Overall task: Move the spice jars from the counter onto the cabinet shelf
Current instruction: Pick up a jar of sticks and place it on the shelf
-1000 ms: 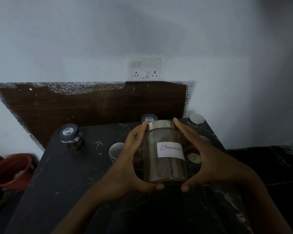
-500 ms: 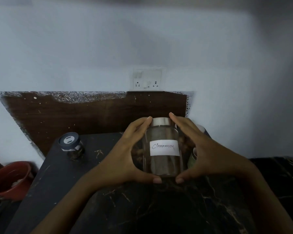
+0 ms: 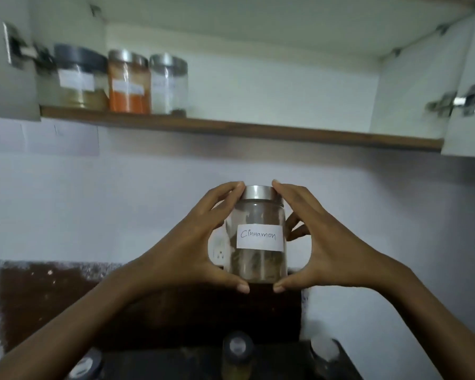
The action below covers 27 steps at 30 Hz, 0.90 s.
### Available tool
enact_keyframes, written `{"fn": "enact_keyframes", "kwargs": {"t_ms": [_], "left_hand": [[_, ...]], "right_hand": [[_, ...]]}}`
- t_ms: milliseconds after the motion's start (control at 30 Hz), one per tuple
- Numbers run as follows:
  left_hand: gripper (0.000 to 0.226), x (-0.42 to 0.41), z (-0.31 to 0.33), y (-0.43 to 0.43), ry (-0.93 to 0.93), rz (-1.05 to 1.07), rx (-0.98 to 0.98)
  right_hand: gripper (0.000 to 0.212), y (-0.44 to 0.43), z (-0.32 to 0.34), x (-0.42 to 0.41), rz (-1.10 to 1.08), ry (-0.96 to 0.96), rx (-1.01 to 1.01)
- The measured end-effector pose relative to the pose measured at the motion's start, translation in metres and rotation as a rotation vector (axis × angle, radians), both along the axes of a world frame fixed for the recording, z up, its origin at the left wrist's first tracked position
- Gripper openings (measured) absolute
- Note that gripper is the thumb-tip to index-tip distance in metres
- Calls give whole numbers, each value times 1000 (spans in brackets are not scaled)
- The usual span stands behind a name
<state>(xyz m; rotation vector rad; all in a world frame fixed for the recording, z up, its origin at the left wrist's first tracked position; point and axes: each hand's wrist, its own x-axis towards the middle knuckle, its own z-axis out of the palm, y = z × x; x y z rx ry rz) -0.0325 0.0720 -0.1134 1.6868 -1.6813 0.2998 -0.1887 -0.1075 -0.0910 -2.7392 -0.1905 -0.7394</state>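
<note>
Left hand (image 3: 187, 250) and right hand (image 3: 332, 250) both wrapped round the cinnamon jar (image 3: 258, 239), one per side; forefingers up at the steel lid (image 3: 258, 192), thumbs tucked under the base; no spare grip on either.

Jar is in the air between them, upright, label (image 3: 259, 237) facing the camera; brownish contents sit in the lower half. It hangs off the table (image 3: 170, 362), in front of the wall (image 3: 121, 201), well below the cabinet shelf (image 3: 258, 130).

Relation that matters: shelf lies up and away from the hands; its front edge runs left to right, jar's long axis is vertical; so it goes in standing, no tilt needed.

Shelf's left end holds the dark-lid jar (image 3: 77, 78), orange jar (image 3: 129, 83) and clear jar (image 3: 169, 83) in a row; touching or just apart, can't tell.

Slot I'd pick: just right of the clear jar; that's up and slightly left of the held jar, so left hand is the nearer one.

Risk, my read: base clipping the shelf lip; get the base above the edge first, then push in.

Three more jars (image 3: 237, 355) show on the table, blurred; task partway.
</note>
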Motion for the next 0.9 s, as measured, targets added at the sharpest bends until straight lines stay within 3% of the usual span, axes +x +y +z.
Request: {"fn": "enact_keyframes", "kwargs": {"t_ms": [333,567,800,900], "left_hand": [[120,36,114,-27,-507,187,-243],[113,82,160,-42,-513,362,-247],[98,128,176,-56,-689,853,-127],[98,152,163,-56,-639,965,-147]], "right_hand": [[126,-23,110,44,-28,-400,-287],[127,-32,164,107,-48,-472,-352],[126,-44,179,173,-85,-493,-284],[127,-49,180,190,-108,-478,-183]]}}
